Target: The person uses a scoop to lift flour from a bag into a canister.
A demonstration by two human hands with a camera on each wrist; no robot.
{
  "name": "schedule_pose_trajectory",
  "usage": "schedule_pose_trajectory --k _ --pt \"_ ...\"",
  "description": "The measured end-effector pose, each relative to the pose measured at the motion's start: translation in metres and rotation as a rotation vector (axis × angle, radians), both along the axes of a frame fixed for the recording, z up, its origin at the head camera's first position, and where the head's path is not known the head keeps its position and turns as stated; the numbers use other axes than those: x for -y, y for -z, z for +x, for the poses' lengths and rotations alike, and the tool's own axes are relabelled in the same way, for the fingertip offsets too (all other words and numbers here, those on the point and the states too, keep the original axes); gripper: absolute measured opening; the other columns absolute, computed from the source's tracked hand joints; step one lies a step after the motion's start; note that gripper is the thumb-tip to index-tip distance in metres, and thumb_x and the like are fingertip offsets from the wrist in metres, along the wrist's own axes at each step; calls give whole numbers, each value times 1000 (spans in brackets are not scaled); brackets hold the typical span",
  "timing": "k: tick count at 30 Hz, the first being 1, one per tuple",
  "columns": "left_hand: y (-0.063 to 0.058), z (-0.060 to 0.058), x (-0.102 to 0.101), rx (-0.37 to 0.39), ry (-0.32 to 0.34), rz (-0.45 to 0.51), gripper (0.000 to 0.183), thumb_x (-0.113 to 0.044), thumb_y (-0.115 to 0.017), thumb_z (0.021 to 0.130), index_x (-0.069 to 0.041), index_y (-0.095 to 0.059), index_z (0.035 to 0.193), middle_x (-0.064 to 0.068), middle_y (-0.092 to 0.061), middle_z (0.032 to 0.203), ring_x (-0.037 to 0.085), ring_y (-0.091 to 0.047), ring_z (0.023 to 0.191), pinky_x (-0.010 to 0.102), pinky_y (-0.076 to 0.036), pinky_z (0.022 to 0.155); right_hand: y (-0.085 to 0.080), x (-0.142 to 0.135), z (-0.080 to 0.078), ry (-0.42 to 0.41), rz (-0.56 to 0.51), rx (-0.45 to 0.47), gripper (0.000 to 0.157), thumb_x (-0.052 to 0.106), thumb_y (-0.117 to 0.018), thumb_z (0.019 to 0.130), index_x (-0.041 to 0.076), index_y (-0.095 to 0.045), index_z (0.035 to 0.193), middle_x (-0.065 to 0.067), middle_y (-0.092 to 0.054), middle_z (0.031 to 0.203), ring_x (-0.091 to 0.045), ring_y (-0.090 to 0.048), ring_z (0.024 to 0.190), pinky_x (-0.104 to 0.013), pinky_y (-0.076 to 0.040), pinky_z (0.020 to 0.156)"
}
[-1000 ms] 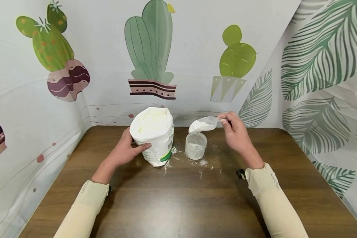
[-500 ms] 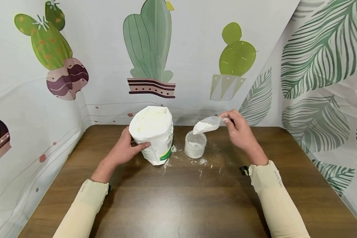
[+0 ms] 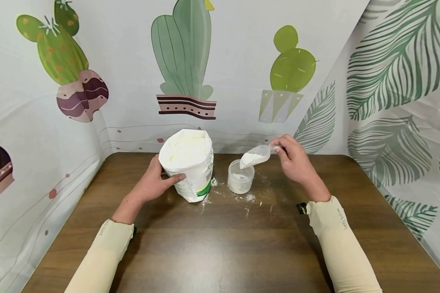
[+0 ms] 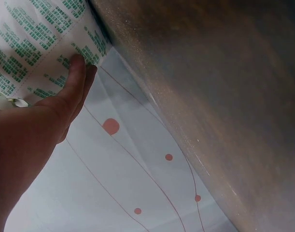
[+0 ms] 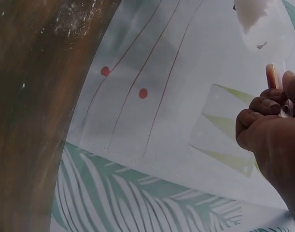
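Observation:
My left hand (image 3: 150, 183) grips the side of a white bag of flour-like powder (image 3: 196, 185), its thumb across the front. The bag's mouth is open and it leans slightly; green print on the bag (image 4: 34, 36) shows in the left wrist view. My right hand (image 3: 295, 160) pinches the handle of a clear plastic scoop (image 3: 264, 153), also seen as a translucent scoop (image 5: 270, 34) in the right wrist view. White powder lies in the scoop, whose lip tilts down over the rim of a clear round jar (image 3: 238, 186). Some powder is inside the jar.
Spilled powder (image 3: 250, 198) speckles the brown wooden table (image 3: 190, 248) around the jar and bag. A printed cloth backdrop (image 3: 242, 81) with cacti and leaves rises just behind the table's far edge.
My right hand and the scoop have moved slightly right, and the scoop's lip has dipped lower to the jar's mouth. My left hand keeps its hold on the bag.

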State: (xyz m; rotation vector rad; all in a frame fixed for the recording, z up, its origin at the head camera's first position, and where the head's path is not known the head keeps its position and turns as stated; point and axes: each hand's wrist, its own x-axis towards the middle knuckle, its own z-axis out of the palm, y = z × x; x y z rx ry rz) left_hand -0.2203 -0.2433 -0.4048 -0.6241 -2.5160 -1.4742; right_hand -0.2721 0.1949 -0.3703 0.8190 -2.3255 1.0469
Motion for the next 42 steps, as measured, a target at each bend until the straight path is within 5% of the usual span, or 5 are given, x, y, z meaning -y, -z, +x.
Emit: schedule_pose_trajectory --k 7,25,32,38,42 --pt "13 -9 8 5 -8 -24 81 -21 -88 91 -23 -41 156 5 -50 144 22 -54 131 51 -51 104 0 2 0 0 23 -26 14 -9 -60 102 -2 -71 107 -10 -60 92 -16 -46 81 -26 -38 73" --pt "12 -8 7 5 -4 -17 80 -23 -87 91 -21 -41 157 6 -49 144 22 -52 132 52 -49 106 0 14 4 11 108 -70 13 -8 -63 101 -1 -72 106 -12 -64 100 -21 -51 83 -32 -41 75" --pt "14 -7 10 24 -37 -56 88 -25 -88 91 -21 -34 160 10 -41 149 25 -41 138 53 -46 109 1 17 6 9 126 -60 14 -8 -61 102 -2 -72 108 -13 -63 101 -23 -53 82 -35 -43 74" --pt "15 -7 9 11 -41 -74 87 -26 -87 91 -21 -35 161 12 -41 150 27 -39 139 52 -48 107 0 19 7 5 127 -77 14 -9 -62 101 -3 -72 107 -12 -64 101 -29 -62 100 -39 -48 83" --pt "14 -7 9 11 -42 -69 87 -27 -87 91 -22 -36 161 12 -41 150 26 -40 139 51 -49 106 1 21 6 0 145 -97 13 -9 -62 101 -3 -72 107 -13 -63 100 -26 -57 91 -39 -46 78"
